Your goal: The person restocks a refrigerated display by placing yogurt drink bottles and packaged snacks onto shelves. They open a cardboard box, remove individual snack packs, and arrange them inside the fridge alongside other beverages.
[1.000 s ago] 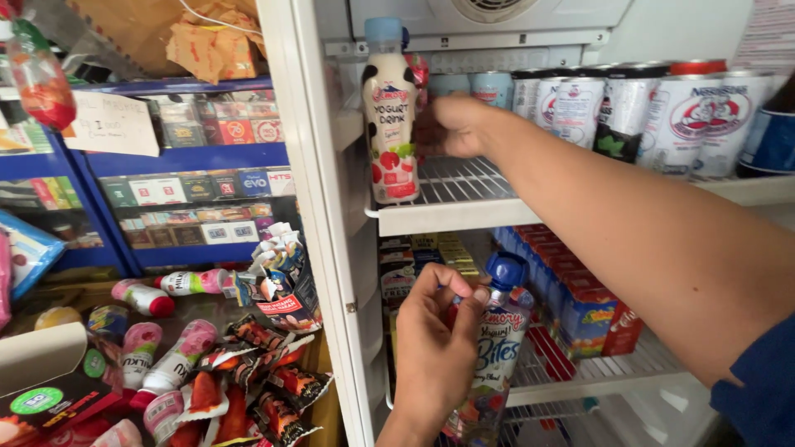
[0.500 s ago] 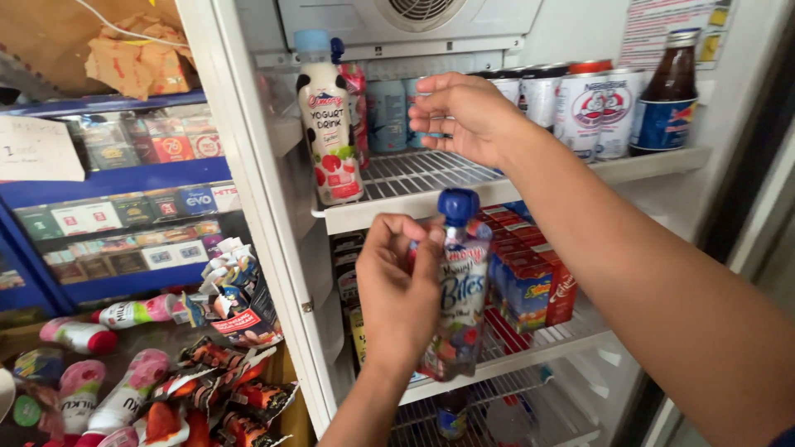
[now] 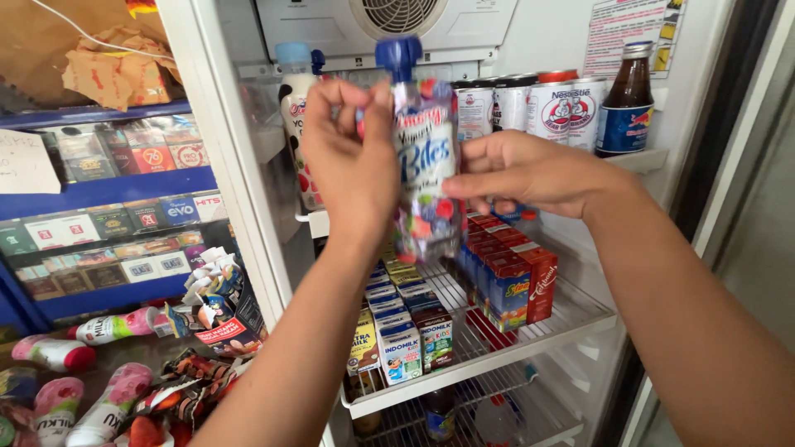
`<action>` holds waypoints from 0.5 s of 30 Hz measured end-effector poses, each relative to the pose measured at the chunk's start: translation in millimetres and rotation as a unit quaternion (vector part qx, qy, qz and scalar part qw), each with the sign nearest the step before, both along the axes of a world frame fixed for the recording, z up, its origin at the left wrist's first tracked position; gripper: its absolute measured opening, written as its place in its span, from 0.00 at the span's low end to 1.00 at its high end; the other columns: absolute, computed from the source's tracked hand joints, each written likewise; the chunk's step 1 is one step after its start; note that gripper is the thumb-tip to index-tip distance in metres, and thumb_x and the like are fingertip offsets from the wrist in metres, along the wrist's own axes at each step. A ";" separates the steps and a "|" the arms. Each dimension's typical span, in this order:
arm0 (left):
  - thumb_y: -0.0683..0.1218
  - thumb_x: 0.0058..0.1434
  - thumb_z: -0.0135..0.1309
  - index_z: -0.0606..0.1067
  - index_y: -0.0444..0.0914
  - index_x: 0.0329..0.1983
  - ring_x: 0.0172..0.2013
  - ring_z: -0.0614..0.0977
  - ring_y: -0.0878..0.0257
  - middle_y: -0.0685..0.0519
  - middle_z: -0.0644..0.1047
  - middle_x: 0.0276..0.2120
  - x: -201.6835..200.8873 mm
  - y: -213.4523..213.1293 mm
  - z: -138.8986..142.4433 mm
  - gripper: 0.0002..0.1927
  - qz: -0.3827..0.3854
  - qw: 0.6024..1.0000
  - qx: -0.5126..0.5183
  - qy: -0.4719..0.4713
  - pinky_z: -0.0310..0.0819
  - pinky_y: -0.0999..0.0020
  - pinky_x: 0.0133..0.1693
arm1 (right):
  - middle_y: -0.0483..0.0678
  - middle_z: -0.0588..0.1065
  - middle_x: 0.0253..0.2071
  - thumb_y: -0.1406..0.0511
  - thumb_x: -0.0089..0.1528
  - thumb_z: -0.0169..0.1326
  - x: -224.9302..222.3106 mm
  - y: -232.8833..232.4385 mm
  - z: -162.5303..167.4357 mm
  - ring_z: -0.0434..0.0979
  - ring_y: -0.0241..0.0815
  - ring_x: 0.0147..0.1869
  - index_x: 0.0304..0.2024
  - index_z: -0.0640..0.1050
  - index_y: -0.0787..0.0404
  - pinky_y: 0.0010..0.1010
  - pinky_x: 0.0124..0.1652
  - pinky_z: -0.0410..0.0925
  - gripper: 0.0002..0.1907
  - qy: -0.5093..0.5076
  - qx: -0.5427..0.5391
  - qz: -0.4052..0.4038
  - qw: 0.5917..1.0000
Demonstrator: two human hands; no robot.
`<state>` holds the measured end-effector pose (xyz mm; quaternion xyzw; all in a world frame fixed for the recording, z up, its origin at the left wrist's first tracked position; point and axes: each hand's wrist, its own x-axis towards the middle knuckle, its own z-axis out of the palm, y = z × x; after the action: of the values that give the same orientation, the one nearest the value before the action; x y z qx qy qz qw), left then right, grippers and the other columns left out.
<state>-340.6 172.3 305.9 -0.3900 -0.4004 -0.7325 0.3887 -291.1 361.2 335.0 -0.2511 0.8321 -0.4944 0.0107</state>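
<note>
Pouch [image 3: 424,157] gripped between left hand [image 3: 352,170]; right hand [image 3: 522,170].

The pouch [image 3: 424,157] in the hands is clear, glossy plastic with a smooth blue plastic cap [image 3: 398,56]. The fridge shelves [image 3: 571,310] are white-coated wire. Small drink cartons [image 3: 402,352] look like matt printed card. The cans [image 3: 563,108] are shiny metal, the brown bottle [image 3: 627,99] glassy. Crumpled brown paper [image 3: 116,70] lies rough above the blue shelf.
</note>
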 end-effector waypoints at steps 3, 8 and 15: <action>0.35 0.71 0.54 0.65 0.36 0.44 0.35 0.75 0.73 0.51 0.78 0.36 -13.4 9.4 24.1 0.09 -0.007 0.999 0.007 0.035 0.67 0.78 0.36 | 0.40 0.77 0.33 0.57 0.62 0.59 4.3 -0.7 2.1 0.69 0.27 0.28 0.45 0.82 0.61 0.19 0.23 0.56 0.15 0.022 -0.017 -0.013 1.000; 0.37 0.69 0.54 0.65 0.35 0.45 0.41 0.79 0.68 0.48 0.81 0.40 -26.1 15.1 54.5 0.09 -0.043 0.998 -0.005 0.053 0.74 0.74 0.43 | 0.44 0.81 0.35 0.58 0.62 0.60 -0.2 -3.2 14.8 0.75 0.29 0.29 0.45 0.83 0.58 0.21 0.24 0.57 0.14 0.068 -0.049 -0.063 0.995; 0.41 0.67 0.61 0.64 0.34 0.52 0.45 0.77 0.62 0.48 0.73 0.44 -11.0 -14.6 23.4 0.18 0.287 0.951 -0.066 0.095 0.74 0.71 0.47 | 0.42 0.83 0.40 0.58 0.62 0.60 -63.7 -20.4 25.5 0.81 0.35 0.35 0.46 0.82 0.56 0.24 0.31 0.69 0.14 0.081 -0.113 -0.124 0.983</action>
<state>-351.6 157.8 329.2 -0.3510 -0.5042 -0.5214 0.5922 -354.8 340.8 360.4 -0.1844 0.7939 -0.5606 -0.1465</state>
